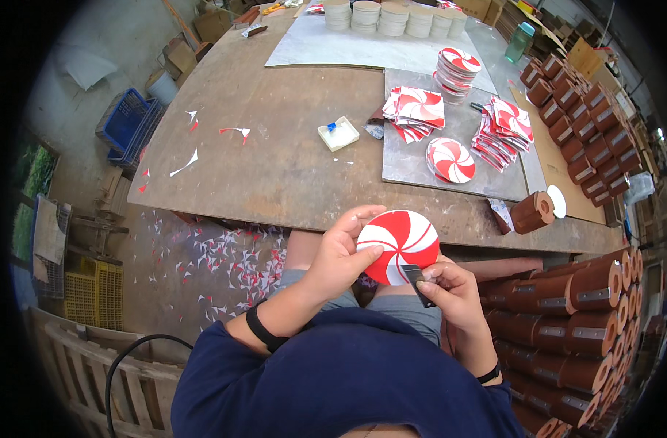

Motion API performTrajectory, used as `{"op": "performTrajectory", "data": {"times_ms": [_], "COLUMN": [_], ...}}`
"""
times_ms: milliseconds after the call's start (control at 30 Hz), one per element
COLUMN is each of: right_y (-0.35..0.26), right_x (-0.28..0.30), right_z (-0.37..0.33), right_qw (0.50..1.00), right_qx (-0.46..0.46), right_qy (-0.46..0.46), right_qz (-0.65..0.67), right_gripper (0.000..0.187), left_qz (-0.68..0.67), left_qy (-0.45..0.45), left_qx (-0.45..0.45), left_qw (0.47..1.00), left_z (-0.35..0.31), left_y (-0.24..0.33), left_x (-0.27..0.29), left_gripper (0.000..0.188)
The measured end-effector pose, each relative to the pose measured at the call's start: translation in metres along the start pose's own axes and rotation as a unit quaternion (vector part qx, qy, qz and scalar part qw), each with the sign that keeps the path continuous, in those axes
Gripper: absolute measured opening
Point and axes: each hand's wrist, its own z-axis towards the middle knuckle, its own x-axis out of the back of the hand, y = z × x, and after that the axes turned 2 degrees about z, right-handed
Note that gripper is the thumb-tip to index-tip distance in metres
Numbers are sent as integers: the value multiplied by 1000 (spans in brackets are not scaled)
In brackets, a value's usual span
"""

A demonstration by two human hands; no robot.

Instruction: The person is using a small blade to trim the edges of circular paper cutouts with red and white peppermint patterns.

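Observation:
My left hand (336, 257) grips a round disc (402, 237) with a red and white swirl face, thumb on top and fingers behind its rim. The disc is held above my lap, just in front of the table's near edge. In my right hand (452, 290), closed between thumb and fingers, is a small dark flat-bladed tool (418, 283). Its flat end overlaps the disc's lower right edge; whether it touches cannot be made out. On a grey board (414, 171) beyond my hands lie another swirl disc (451, 160) and two piles of square swirl sheets (419, 107) (510, 121).
A stack of swirl discs (457, 73) and several stacks of pale discs (393, 20) stand farther back. A white tray (338, 134) sits mid-table. Brown hollow blocks (592, 296) are piled at right, one brown block (532, 213) near the table edge. Paper scraps (216, 266) litter the floor.

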Motion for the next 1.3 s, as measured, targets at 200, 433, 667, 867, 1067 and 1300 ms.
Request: {"op": "performTrajectory", "data": {"times_ms": [200,433,667,867,1067,1300], "right_y": [-1,1,20,25,25,23], "right_x": [-4,5,25,36,73,125], "right_z": [-1,-3,4,14,51,124], "right_qw": [993,992,982,975,976,968], "right_qx": [-56,-123,-116,-98,-63,-21], "right_qy": [23,-5,12,48,166,251], "right_qz": [-102,-17,151,192,127,-9], "right_gripper": [5,5,9,9,6,5], "left_qz": [103,52,20,-6,3,75], "left_qy": [-12,-24,-1,-3,36,-5], "left_qx": [60,154,237,255,266,231], "left_qw": [993,986,971,967,963,970], "left_z": [7,23,27,25,26,66], "left_y": [3,-2,-7,-6,-9,0], "left_x": [8,22,31,33,40,41], "left_gripper": [17,10,27,26,22,15]}}
